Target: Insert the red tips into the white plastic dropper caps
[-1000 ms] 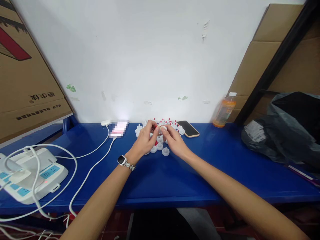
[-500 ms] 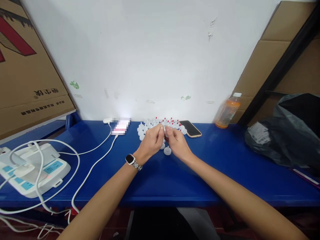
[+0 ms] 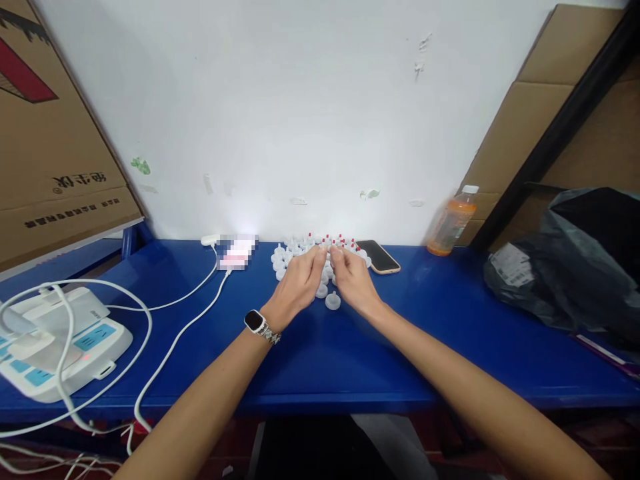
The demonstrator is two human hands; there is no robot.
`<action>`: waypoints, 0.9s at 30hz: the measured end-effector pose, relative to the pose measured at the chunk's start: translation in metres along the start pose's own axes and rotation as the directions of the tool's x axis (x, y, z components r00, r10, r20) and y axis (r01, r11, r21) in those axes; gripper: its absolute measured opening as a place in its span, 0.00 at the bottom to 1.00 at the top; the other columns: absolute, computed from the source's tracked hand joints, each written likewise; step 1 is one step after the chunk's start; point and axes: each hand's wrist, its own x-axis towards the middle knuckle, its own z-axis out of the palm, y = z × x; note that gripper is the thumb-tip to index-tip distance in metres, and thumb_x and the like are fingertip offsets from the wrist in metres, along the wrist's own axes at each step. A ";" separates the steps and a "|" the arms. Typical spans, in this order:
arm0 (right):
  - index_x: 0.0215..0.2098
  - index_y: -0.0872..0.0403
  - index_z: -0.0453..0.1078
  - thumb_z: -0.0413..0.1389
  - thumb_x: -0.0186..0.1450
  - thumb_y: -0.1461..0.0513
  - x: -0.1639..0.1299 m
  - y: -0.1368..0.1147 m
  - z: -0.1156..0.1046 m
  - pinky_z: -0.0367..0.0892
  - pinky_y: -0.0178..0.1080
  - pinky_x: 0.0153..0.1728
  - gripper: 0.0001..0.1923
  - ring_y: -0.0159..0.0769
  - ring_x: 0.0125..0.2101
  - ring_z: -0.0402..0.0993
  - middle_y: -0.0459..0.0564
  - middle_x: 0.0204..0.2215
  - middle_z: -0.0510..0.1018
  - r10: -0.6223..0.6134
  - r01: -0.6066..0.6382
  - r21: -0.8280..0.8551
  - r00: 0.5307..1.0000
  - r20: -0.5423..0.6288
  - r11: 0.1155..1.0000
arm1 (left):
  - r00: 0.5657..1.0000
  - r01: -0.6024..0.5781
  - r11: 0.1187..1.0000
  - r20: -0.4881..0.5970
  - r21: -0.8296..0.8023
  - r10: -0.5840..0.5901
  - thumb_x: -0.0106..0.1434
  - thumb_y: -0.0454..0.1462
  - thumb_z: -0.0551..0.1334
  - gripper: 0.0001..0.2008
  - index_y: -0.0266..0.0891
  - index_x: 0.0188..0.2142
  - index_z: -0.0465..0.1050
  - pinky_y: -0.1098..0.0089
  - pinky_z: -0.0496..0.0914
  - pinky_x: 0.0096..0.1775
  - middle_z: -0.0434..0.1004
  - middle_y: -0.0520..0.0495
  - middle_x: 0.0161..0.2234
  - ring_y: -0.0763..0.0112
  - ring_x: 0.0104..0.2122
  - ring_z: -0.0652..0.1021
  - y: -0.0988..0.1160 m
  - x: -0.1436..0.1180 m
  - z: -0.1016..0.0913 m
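Note:
My left hand (image 3: pixel 301 279) and my right hand (image 3: pixel 354 277) meet over a cluster of small translucent plastic caps with nozzles (image 3: pixel 280 255). Thumbs and fingers are closed, the tips close together. Whatever lies between them is too small and covered to make out. Several pieces at the back carry red tips (image 3: pixel 341 237). One loose plastic cap (image 3: pixel 333 301) lies just in front of the hands on the blue table (image 3: pixel 345 360). A watch (image 3: pixel 256 322) is on my left wrist.
A phone (image 3: pixel 383 259) lies right of the caps. An orange drink bottle (image 3: pixel 453 223) and a dark plastic bag (image 3: pixel 545 267) stand farther right. At left are a power strip (image 3: pixel 65 347), white cables (image 3: pixel 187 323), a blurred-out lit object (image 3: pixel 237 252) and a cardboard box (image 3: pixel 60 133).
The view has shifted slightly. My hands stay together over the caps, with the fingertips a little differently placed; both remain closed.

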 end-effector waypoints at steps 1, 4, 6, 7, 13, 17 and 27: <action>0.22 0.50 0.50 0.42 0.69 0.42 0.000 -0.001 0.000 0.52 0.36 0.23 0.26 0.31 0.20 0.52 0.42 0.17 0.55 0.124 -0.131 0.146 0.991 0.059 0.981 | 0.996 -0.083 0.989 0.023 0.120 0.081 0.74 0.44 0.46 0.17 0.41 0.31 0.60 0.68 0.63 0.31 0.62 0.53 0.25 0.71 0.25 0.66 0.001 -0.001 -0.004; 0.19 0.49 0.44 0.43 0.66 0.39 -0.002 -0.008 -0.001 0.41 0.34 0.17 0.29 0.26 0.15 0.42 0.38 0.15 0.46 0.370 -0.495 0.380 0.858 0.356 0.781 | 0.952 -0.305 0.874 0.146 0.378 0.269 0.74 0.40 0.44 0.14 0.40 0.36 0.62 0.65 0.66 0.38 0.68 0.47 0.32 0.67 0.33 0.70 0.001 0.000 -0.013; 0.19 0.49 0.44 0.43 0.66 0.39 -0.005 -0.014 -0.002 0.36 0.33 0.17 0.29 0.25 0.15 0.38 0.37 0.15 0.45 0.418 -0.635 0.375 0.748 0.516 0.675 | 0.914 -0.406 0.795 0.216 0.451 0.344 0.74 0.40 0.45 0.14 0.39 0.36 0.63 0.64 0.66 0.40 0.68 0.44 0.34 0.64 0.35 0.71 -0.002 0.002 -0.015; 0.19 0.49 0.44 0.42 0.66 0.40 -0.006 -0.016 -0.003 0.35 0.33 0.17 0.29 0.24 0.15 0.38 0.37 0.15 0.45 0.417 -0.661 0.366 0.720 0.554 0.655 | 0.903 -0.429 0.780 0.232 0.456 0.361 0.74 0.40 0.45 0.14 0.39 0.35 0.63 0.63 0.66 0.40 0.69 0.44 0.33 0.64 0.36 0.71 -0.004 0.003 -0.015; 0.22 0.51 0.52 0.45 0.67 0.41 -0.007 -0.009 -0.003 0.49 0.35 0.22 0.26 0.30 0.20 0.53 0.42 0.18 0.56 0.076 -0.096 0.156 0.989 0.127 0.983 | 0.998 -0.065 0.998 -0.026 0.006 0.065 0.74 0.44 0.44 0.19 0.40 0.29 0.61 0.68 0.64 0.31 0.64 0.51 0.25 0.71 0.26 0.66 -0.008 0.003 0.004; 0.28 0.51 0.57 0.46 0.70 0.47 -0.006 -0.006 -0.008 0.49 0.36 0.26 0.19 0.33 0.25 0.58 0.45 0.25 0.65 -0.146 0.139 -0.283 0.989 -0.003 0.949 | 0.959 0.271 0.833 0.065 -0.483 -0.275 0.70 0.46 0.49 0.19 0.40 0.25 0.57 0.72 0.58 0.23 0.57 0.55 0.21 0.77 0.20 0.60 -0.009 0.006 0.019; 0.20 0.49 0.47 0.41 0.67 0.40 0.001 -0.006 -0.001 0.44 0.34 0.18 0.28 0.29 0.17 0.47 0.40 0.15 0.50 0.284 -0.344 0.258 0.927 0.244 0.903 | 0.983 -0.181 0.953 0.085 0.244 0.165 0.74 0.43 0.46 0.15 0.41 0.33 0.62 0.66 0.65 0.36 0.66 0.49 0.29 0.68 0.30 0.69 -0.005 0.003 -0.010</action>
